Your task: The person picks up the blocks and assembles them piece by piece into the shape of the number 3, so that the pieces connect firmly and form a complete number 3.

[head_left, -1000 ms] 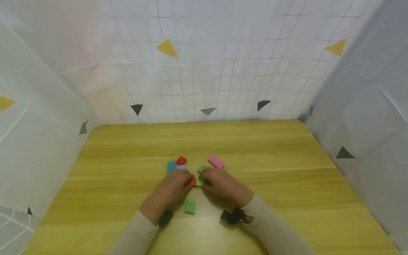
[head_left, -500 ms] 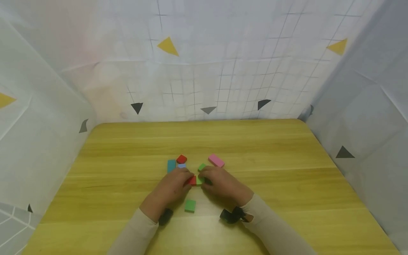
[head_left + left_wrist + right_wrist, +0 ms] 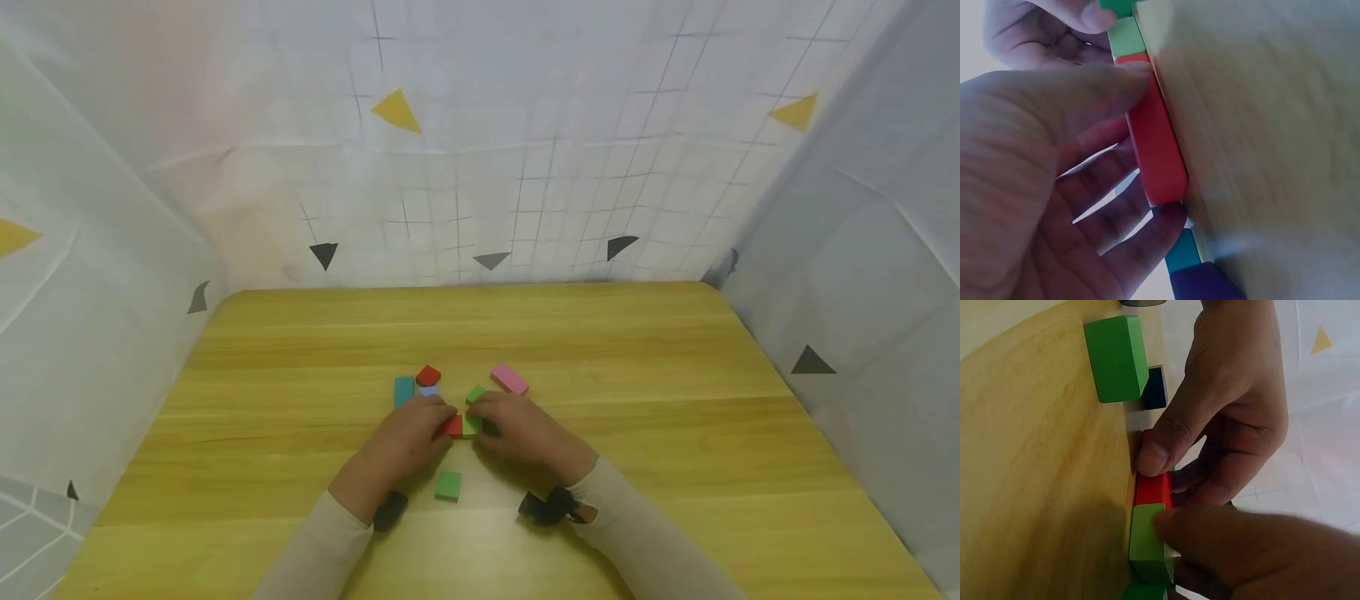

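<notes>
Between the thumb and fingers of my left hand (image 3: 405,435) lies a long red block (image 3: 1159,150), gripped along its sides on the tabletop. My right hand (image 3: 525,432) pinches a light green block (image 3: 1147,537) with its thumb in front and fingers behind. The two blocks meet end to end in a row between the hands. A darker green block (image 3: 1145,592) shows past the far end of the light green one, partly hidden in the head view by the right hand. Closer to the body, a green block (image 3: 447,485) lies alone between the wrists.
Beyond the left hand are a teal block (image 3: 403,390), a small red block (image 3: 428,376) and a light blue block (image 3: 428,391). Past the right hand lie a small green block (image 3: 476,393) and a pink block (image 3: 510,379). White patterned sheets (image 3: 480,183) surround the wooden table (image 3: 637,350).
</notes>
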A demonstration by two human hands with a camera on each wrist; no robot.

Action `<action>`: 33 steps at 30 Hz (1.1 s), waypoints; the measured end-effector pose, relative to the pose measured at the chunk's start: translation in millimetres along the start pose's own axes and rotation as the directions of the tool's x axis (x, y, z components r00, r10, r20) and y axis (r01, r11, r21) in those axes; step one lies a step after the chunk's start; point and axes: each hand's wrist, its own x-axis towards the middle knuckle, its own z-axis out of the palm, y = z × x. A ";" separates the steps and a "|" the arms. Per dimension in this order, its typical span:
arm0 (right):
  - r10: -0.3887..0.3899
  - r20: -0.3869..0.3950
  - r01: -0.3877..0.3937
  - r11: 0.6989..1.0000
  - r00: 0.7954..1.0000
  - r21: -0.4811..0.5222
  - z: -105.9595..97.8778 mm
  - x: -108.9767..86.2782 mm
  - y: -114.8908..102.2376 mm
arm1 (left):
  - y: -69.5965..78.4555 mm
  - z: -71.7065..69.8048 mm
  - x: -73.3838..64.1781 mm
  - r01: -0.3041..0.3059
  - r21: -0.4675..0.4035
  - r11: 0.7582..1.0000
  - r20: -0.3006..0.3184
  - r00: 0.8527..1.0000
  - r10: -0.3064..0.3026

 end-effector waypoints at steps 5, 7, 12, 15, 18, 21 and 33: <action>-0.012 -0.077 0.012 1.000 0.997 0.004 0.3 -1.3 2.0 | 0.7 -0.5 -0.5 0.000 0.006 1.000 0.001 1.000 0.000; -0.026 -0.132 0.024 1.000 0.991 -0.012 0.6 -1.5 3.3 | 1.0 -0.9 -0.5 0.002 0.008 1.000 0.003 1.000 -0.002; -0.066 -0.253 0.042 0.994 0.965 -0.098 -0.2 0.1 5.9 | 1.4 -1.5 -0.8 0.003 0.008 1.000 0.001 1.000 -0.003; -0.073 -0.275 0.037 0.990 0.959 -0.136 -0.6 1.4 6.7 | 1.5 -2.3 -1.2 0.005 0.006 1.000 0.003 1.000 -0.005; -0.067 -0.275 0.028 0.990 0.959 -0.141 0.0 1.7 7.8 | 1.3 -2.9 -1.4 0.000 0.005 1.000 0.000 1.000 0.000; -0.062 -0.270 0.026 0.991 0.961 -0.134 1.5 1.4 8.9 | 1.3 -2.6 -1.6 -0.008 0.003 1.000 -0.007 1.000 0.008; -0.063 -0.267 0.005 0.977 0.962 -0.213 7.7 2.0 16.9 | 0.8 -2.6 -0.3 0.020 0.003 1.000 0.011 1.000 -0.020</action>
